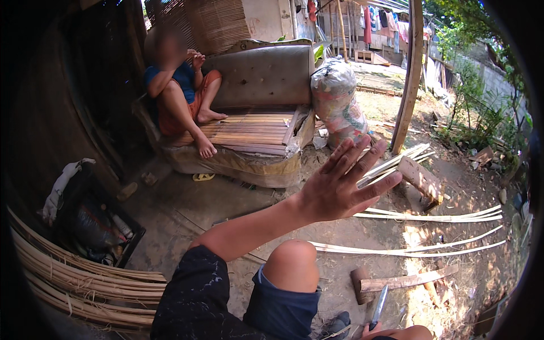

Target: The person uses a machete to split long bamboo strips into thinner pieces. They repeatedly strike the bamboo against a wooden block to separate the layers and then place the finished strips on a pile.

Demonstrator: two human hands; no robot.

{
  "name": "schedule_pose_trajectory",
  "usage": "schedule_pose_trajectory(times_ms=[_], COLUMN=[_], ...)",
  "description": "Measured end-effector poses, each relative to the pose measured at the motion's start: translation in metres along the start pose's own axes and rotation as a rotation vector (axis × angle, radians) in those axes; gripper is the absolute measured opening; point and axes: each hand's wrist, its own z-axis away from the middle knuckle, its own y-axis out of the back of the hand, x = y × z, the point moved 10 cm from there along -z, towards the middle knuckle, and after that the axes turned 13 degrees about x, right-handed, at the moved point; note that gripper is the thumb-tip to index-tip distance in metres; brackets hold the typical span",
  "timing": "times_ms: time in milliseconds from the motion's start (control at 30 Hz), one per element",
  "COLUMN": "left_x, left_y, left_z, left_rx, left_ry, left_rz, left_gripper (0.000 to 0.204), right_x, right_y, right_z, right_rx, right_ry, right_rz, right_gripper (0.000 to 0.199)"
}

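A black sleeve (190,289) at lower left-centre leads to the left hand (344,184), raised mid-frame, released, fingers spread wide. At the bottom edge, right of centre, the partly hidden right hand (378,330) grips a knife (380,306), blade upward. Pale strips (473,216) lie at right.

And here's the right hand (374,331), chopped by the lower edge, so how the fingers wrap the knife (380,306) can't be told; most of its handle is lost down there too. Just left of that grip, a dark grey shape (340,323), too murky to name! Up beyond the grip, the left hand (344,186) blocks part of the pale strips (411,154). Far left, a bundle of strips (85,281) disappears into black rim. Farthest beyond, the seated person (184,78) has a blurred head, and the laundry (367,27)? Too tiny to sort!
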Motion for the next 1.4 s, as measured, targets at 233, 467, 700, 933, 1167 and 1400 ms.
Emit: schedule_pose_trajectory(times_ms=[233, 467, 700, 933, 1167, 1400], left_x=[0.017, 0.054, 0.053, 0.040, 0.011, -0.006], left_y=[-0.009, -0.003, 0.039, 0.060, 0.013, -0.147], left_z=[0.051, 0.156, 0.147, 0.149, 0.129, 0.130], left_rx=[-0.294, -0.754, -0.418, -0.179, -0.198, -0.754], left_ry=[0.220, 0.701, 0.760, 0.822, 1.002, 1.005], left_rz=[0.086, 0.652, 0.511, 0.427, 0.605, 0.805], left_gripper=[0.073, 0.062, 0.047, 0.024, 0.016, 0.030], right_x=[0.011, 0.008, 0.016, 0.028, 0.101, 0.062], right_y=[0.001, -0.001, -0.004, -0.022, -0.018, -0.009], right_z=[0.001, 0.002, -0.001, 0.012, 0.022, 0.018], right_rx=[0.017, 0.035, 0.087, 0.140, 0.277, 0.187], right_ry=[-0.006, 0.004, -0.009, -0.016, -0.035, -0.058], right_rz=[0.000, -0.013, -0.009, -0.011, -0.027, -0.074], right_gripper=[0.050, 0.050, 0.050, 0.049, 0.049, 0.038])
